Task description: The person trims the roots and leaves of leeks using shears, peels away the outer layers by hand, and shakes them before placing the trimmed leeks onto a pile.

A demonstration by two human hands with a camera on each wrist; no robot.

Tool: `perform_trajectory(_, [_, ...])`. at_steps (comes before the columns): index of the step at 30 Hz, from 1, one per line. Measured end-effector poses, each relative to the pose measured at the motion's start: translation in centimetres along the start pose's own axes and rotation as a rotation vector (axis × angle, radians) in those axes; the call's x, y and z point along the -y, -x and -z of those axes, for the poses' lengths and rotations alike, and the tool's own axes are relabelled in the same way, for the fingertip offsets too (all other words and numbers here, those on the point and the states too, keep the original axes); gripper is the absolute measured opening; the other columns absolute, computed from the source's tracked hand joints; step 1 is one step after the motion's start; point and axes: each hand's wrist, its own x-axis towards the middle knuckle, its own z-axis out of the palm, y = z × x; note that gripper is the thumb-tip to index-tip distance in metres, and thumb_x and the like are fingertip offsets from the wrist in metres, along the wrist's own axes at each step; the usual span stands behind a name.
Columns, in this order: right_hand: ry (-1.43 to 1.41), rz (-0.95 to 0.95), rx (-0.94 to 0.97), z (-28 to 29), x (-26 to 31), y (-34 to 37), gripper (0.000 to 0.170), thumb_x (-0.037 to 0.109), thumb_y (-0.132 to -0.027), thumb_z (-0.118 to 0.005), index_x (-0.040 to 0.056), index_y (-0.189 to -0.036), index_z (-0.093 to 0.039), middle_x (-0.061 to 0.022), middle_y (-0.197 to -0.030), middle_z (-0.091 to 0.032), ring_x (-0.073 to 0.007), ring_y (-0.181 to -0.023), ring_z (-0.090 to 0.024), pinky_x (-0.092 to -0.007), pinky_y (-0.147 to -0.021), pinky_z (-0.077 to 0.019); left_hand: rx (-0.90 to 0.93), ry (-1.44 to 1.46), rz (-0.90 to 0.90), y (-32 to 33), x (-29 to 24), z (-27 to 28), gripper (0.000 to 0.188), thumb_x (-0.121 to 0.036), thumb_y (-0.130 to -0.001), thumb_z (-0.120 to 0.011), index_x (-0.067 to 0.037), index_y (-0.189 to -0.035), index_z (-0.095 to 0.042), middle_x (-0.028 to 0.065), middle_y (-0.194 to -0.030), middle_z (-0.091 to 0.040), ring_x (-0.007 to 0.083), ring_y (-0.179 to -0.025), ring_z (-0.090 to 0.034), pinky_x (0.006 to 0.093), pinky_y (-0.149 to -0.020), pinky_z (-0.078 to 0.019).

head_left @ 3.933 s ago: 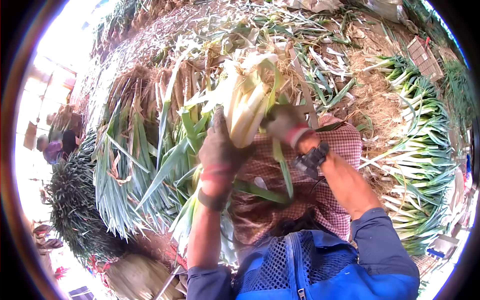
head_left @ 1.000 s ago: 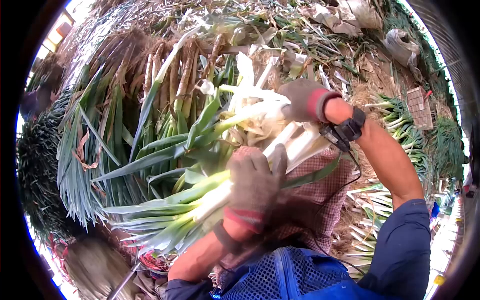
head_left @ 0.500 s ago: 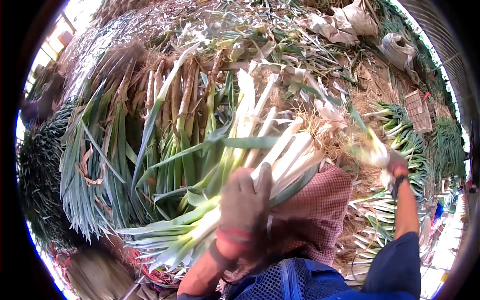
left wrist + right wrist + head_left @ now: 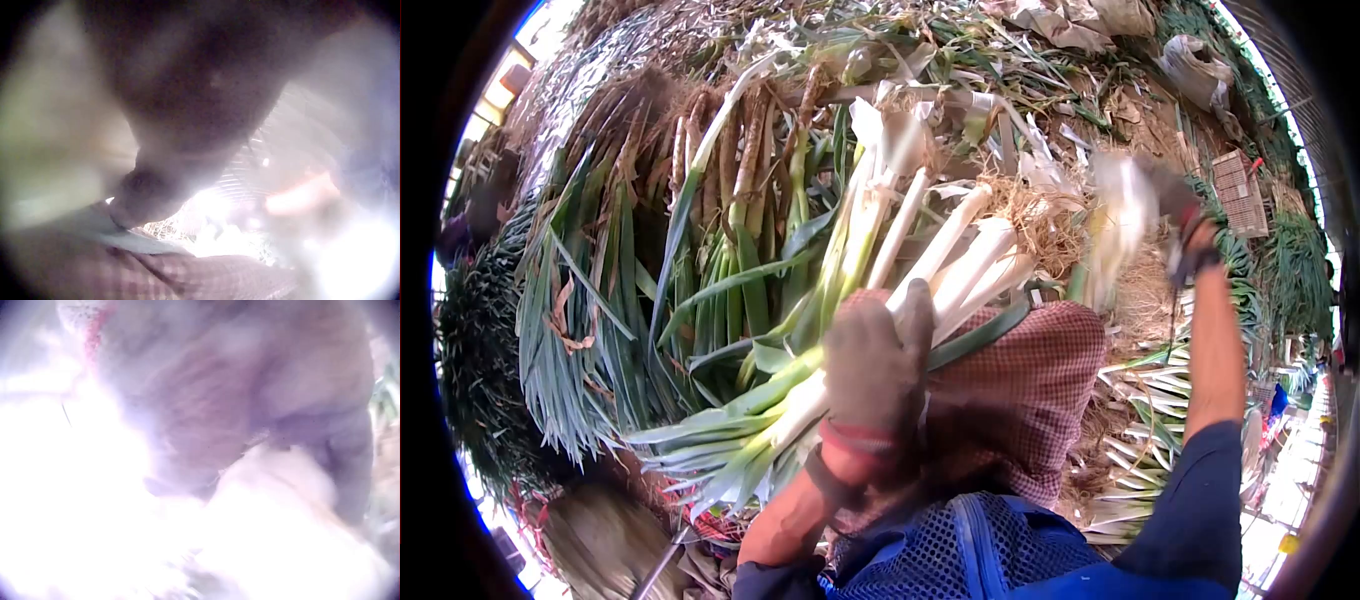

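Note:
My left hand (image 4: 872, 370), in a dark glove with a red cuff, grips a bunch of leeks (image 4: 950, 265) over the lap. Their white shanks and tangled roots (image 4: 1035, 215) point up and right, while the green leaves (image 4: 735, 425) fan out to the lower left. Out to the right, the gloved right hand (image 4: 1168, 190) holds pale, limp leek leaves (image 4: 1122, 205), blurred by motion. In the right wrist view its fingers curl round something white (image 4: 275, 487), mostly overexposed. The glove (image 4: 194, 81) fills much of the left wrist view.
Untrimmed leeks (image 4: 610, 290) are heaped on the left, roots up. Cleaned leeks (image 4: 1140, 450) lie in a row at the right. Leaf scraps (image 4: 960, 60) cover the ground ahead. A checked cloth (image 4: 1020, 400) covers the lap, and a flat basket (image 4: 1238, 195) stands far right.
My right hand went from the leek roots out to the right, pulling pale leaves away, then moved slightly up and forward with them. The left hand keeps its grip on the bunch.

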Motion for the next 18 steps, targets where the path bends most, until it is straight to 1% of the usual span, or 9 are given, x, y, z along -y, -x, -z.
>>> perform_trajectory(2, [-0.231, 0.108, -0.424, 16.1, 5.2, -1.9, 0.039, 0.041, -0.1, -0.067, 0.0098, -0.121, -0.078, -0.0168, -0.116, -0.078, -0.029, -0.107, -0.075, -0.0435, -0.091, -0.0616, -0.039, -0.099, -0.049, 0.6, -0.3, -0.4, 0.05, -0.01, -0.096, -0.059, -0.008, -0.147, -0.055, 0.0229, -0.117, -0.055, 0.0403, -0.102, -0.06, 0.0536, -0.095, -0.053])
perform_trajectory(5, [-0.47, 0.447, -0.603, 28.7, 16.5, 3.8, 0.035, 0.035, -0.104, -0.063, 0.0079, -0.119, -0.078, -0.0182, -0.116, -0.077, -0.028, -0.106, -0.075, -0.0433, -0.09, -0.0615, -0.084, -0.186, -0.073, 1.2, -0.6, -0.7, 0.051, -0.011, -0.097, -0.058, -0.008, -0.148, -0.052, 0.0239, -0.117, -0.054, 0.0398, -0.101, -0.059, 0.0571, -0.094, -0.053])
perform_trajectory(8, [-0.523, 0.66, -0.309, 28.1, 25.9, 7.6, 0.031, 0.03, -0.107, -0.06, 0.0061, -0.117, -0.078, -0.0196, -0.115, -0.077, -0.0271, -0.106, -0.074, -0.043, -0.09, -0.0615, -0.102, -0.187, -0.093, 1.9, -0.6, -1.3, 0.05, -0.012, -0.098, -0.058, -0.009, -0.148, -0.052, 0.0261, -0.119, -0.054, 0.0422, -0.103, -0.06, 0.06, -0.093, -0.0535])
perform_trajectory(10, [-0.309, 0.9, -0.288, 20.7, 26.6, 4.8, 0.039, 0.033, -0.098, -0.074, 0.0122, -0.131, -0.075, -0.0133, -0.11, -0.08, -0.0257, -0.102, -0.077, -0.0421, -0.086, -0.0635, -0.115, -0.2, -0.113, 2.0, -0.6, -1.3, 0.049, -0.013, -0.099, -0.058, -0.009, -0.147, -0.052, 0.0267, -0.12, -0.054, 0.0433, -0.104, -0.061, 0.0601, -0.092, -0.0539])
perform_trajectory(11, [-0.197, 0.739, -0.212, 18.4, 28.7, 7.1, 0.037, 0.03, -0.099, -0.074, 0.0134, -0.132, -0.074, -0.0111, -0.11, -0.08, -0.0261, -0.101, -0.077, -0.0421, -0.086, -0.0638, -0.121, -0.213, -0.112, 2.0, -0.7, -1.1, 0.048, -0.014, -0.099, -0.058, -0.009, -0.147, -0.053, 0.0275, -0.121, -0.054, 0.0438, -0.106, -0.061, 0.0601, -0.092, -0.054])
perform_trajectory(14, [0.074, 0.63, 0.136, 15.6, 29.9, 6.7, 0.035, 0.033, -0.101, -0.072, 0.0117, -0.128, -0.076, -0.0132, -0.12, -0.078, -0.0262, -0.107, -0.076, -0.0408, -0.098, -0.0612, -0.123, -0.196, -0.117, 1.7, -0.4, -0.7, 0.046, -0.013, -0.1, -0.058, -0.01, -0.146, -0.054, 0.0268, -0.12, -0.055, 0.0433, -0.107, -0.061, 0.0591, -0.09, -0.0541])
perform_trajectory(16, [-0.234, 0.17, -0.203, 14.3, 24.9, 2.0, 0.022, 0.027, -0.1, -0.071, 0.0117, -0.113, -0.079, -0.0119, -0.107, -0.08, -0.0259, -0.092, -0.076, -0.0418, -0.079, -0.0624, -0.074, -0.126, -0.098, 2.1, -0.2, -0.4, 0.046, -0.012, -0.099, -0.059, -0.011, -0.145, -0.055, 0.0234, -0.117, -0.056, 0.0412, -0.106, -0.061, 0.057, -0.089, -0.0537])
perform_trajectory(17, [-0.119, 0.083, -0.375, 13.6, 20.5, -0.8, 0.02, 0.026, -0.103, -0.067, 0.0132, -0.11, -0.08, -0.0109, -0.1, -0.079, -0.0261, -0.079, -0.073, -0.0404, -0.073, -0.0599, -0.045, -0.086, -0.078, 1.9, 0.1, -0.3, 0.047, -0.011, -0.098, -0.06, -0.011, -0.145, -0.056, 0.0215, -0.116, -0.056, 0.0403, -0.106, -0.061, 0.0559, -0.089, -0.0535])
perform_trajectory(18, [-0.243, 0.049, -0.35, 14.2, 17.9, 0.2, 0.022, 0.029, -0.104, -0.066, 0.0128, -0.111, -0.079, -0.0098, -0.098, -0.079, -0.024, -0.075, -0.071, -0.039, -0.071, -0.059, -0.054, -0.077, -0.036, 1.8, -0.1, 0.1, 0.046, -0.01, -0.098, -0.061, -0.013, -0.143, -0.057, 0.0183, -0.113, -0.057, 0.0389, -0.106, -0.06, 0.0531, -0.089, -0.0533])
